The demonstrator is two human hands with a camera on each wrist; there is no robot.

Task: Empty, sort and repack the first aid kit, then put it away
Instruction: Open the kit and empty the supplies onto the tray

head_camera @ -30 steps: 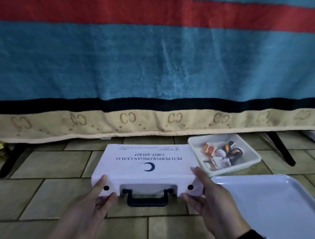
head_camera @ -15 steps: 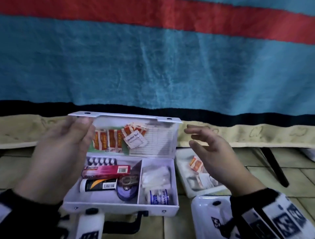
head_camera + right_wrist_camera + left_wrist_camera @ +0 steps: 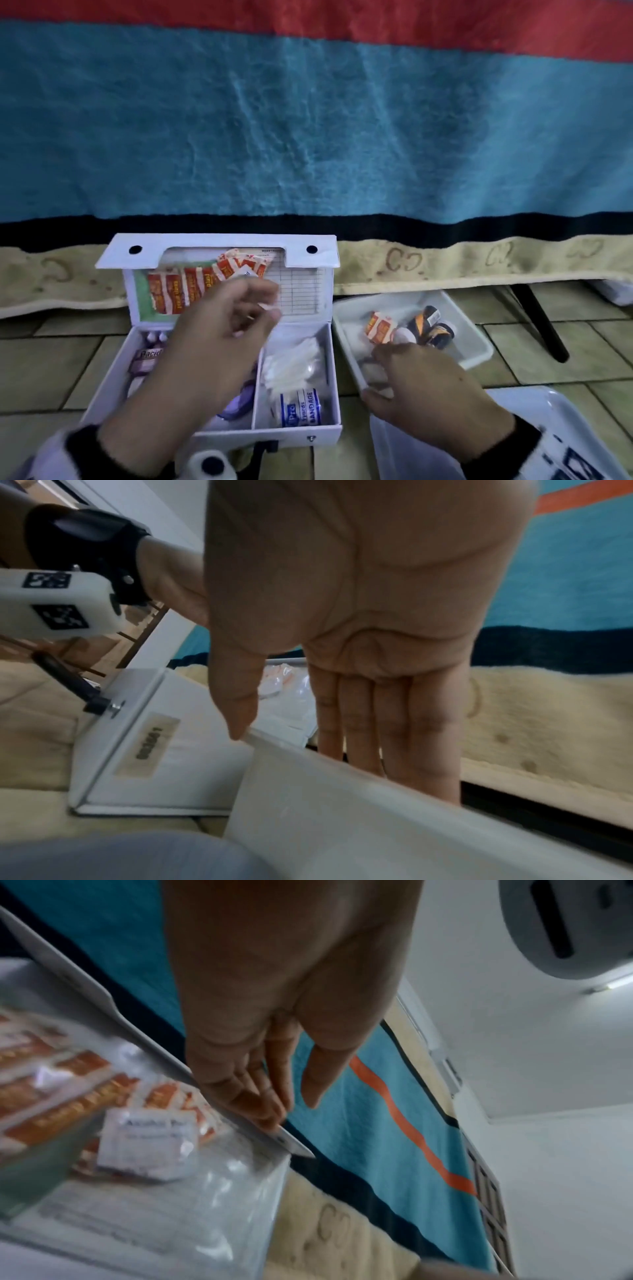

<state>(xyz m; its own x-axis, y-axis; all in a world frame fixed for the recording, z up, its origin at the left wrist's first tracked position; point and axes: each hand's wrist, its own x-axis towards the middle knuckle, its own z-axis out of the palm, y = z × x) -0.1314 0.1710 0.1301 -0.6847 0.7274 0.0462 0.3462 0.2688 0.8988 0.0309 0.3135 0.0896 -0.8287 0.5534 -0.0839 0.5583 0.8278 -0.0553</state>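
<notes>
The white first aid kit (image 3: 298, 440) sits open on the floor, its lid (image 3: 219, 248) upright. Orange plaster strips (image 3: 178, 291) and an alcohol pad packet (image 3: 150, 1139) sit in the lid pocket. The base holds a bandage roll (image 3: 301, 407), cotton (image 3: 291, 363) and a pink box (image 3: 147, 356). My left hand (image 3: 267, 308) hovers in front of the lid pocket, fingers loose, holding nothing; in the left wrist view, my left hand (image 3: 291, 1096) is by the lid's edge. My right hand (image 3: 387, 370) reaches over the near corner of the small white tray (image 3: 479, 342), fingers (image 3: 394, 723) straight.
The small tray holds an orange packet (image 3: 380, 325) and black-orange rolls (image 3: 431, 325). A larger white tray (image 3: 548, 418) lies at lower right. A striped blanket (image 3: 308, 137) hangs behind the kit, with a black leg (image 3: 541, 325) under it. Tiled floor (image 3: 51, 370) lies to the left.
The kit went from closed to open with the lid upright. My left hand dropped from the lid edge to the lid pocket. My right hand moved down onto the small tray.
</notes>
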